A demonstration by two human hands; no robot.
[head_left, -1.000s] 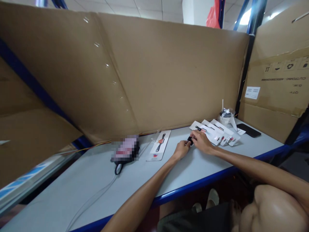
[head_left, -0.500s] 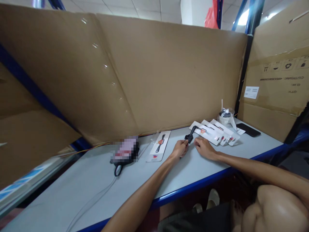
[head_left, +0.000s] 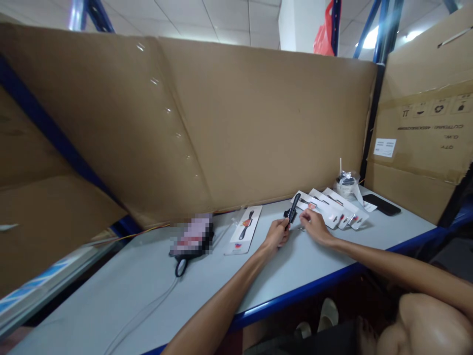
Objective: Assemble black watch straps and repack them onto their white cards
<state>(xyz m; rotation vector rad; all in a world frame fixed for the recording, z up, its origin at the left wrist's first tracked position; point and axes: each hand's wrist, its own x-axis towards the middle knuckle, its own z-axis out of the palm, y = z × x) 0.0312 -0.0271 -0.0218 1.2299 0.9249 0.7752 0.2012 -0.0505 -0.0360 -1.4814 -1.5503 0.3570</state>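
Note:
My left hand (head_left: pixel 279 232) is closed round the lower end of a black handle-shaped item with a blocky, clamp-like middle (head_left: pixel 291 213). Its smooth rounded arm points up and away from me, over the table. Just right of it, my right hand (head_left: pixel 314 227) rests low at the tabletop with thumb and fingers pinched together. What the pinch holds, if anything, is too small to make out. By those fingertips lies a tiny shiny metal piece (head_left: pixel 301 228). Beyond my right hand, three white flat packs (head_left: pixel 325 209) overlap in a fan, printed with dark handle-like shapes.
Another white pack (head_left: pixel 244 231) lies left of my hands. Further left stands a blurred-out device (head_left: pixel 192 236) with a black loop and pale cable (head_left: pixel 148 301). A wrapped cup (head_left: pixel 346 183) and black phone (head_left: pixel 382 204) sit at the back right. Cardboard (head_left: pixel 258 123) walls the table's rear.
My right hand has shifted slightly, and the small metal piece now shows beside its fingertips. The black item's arm looks straighter and fuller to view. The whole view has tipped slightly upward.

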